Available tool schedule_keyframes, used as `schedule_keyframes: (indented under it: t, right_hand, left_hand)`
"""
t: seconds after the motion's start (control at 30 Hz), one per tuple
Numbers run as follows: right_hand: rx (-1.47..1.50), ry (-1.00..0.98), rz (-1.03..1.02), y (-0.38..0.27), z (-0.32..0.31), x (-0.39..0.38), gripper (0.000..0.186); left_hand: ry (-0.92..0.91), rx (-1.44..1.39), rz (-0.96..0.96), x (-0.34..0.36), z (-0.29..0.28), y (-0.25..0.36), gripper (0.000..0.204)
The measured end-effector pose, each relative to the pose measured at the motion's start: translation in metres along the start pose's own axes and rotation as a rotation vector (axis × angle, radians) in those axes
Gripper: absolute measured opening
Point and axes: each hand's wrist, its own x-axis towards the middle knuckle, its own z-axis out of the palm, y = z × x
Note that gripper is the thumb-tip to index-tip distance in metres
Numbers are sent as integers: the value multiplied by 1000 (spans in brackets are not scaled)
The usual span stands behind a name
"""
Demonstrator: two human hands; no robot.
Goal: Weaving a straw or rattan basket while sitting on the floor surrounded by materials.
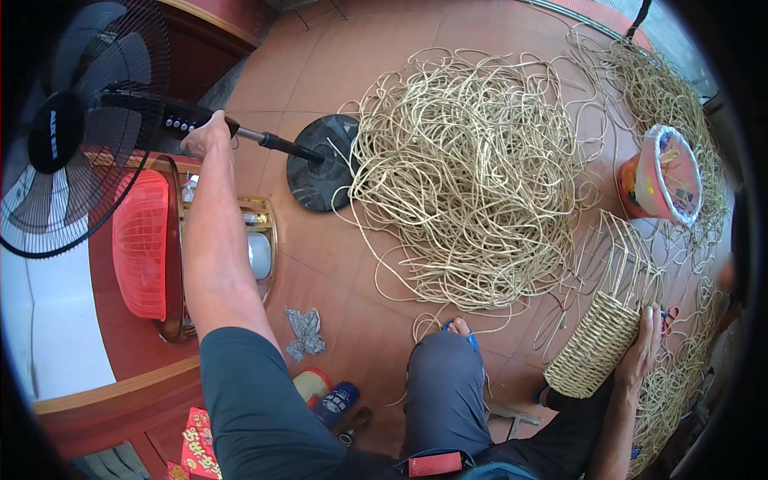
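Straw weaving [594, 344] | right fingers [656, 320] hold edge | left arm [218, 248] outstretched (touching fan [58, 132])

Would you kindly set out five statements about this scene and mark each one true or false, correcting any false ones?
1. The left hand touches the fan. True.
2. The fan stands on the picture's right side. False: it stands on the left.
3. The right hand is on the woven basket. True.
4. The woven basket is bright blue. False: it is straw-coloured.
5. The bin is right of the central rope pile. True.
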Motion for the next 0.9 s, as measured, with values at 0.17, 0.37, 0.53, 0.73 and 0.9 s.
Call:
schedule_keyframes:
  t: [0.17,0.37,0.53,0.73,0.9]
  right_hand:
    - [306,0,266,-13,-14,7,50]
    - [376,-21,307,-27,-31,11,52]
    - [411,29,133,-51,-41,8,37]
    - [587,-24,236,-69,-60,-5,33]
    - [639,-17,123,-87,-78,-47,34]
  left_hand:
    - [-22,-20,44,-29,-23,-1,102]
    - [-26,43,49,-59,-42,-13,107]
    - [-26,50,55,-81,-63,-35,118]
    - [-62,29,29,-112,-88,-55,113]
    - [-105,-26,17,-123,-116,-73,114]
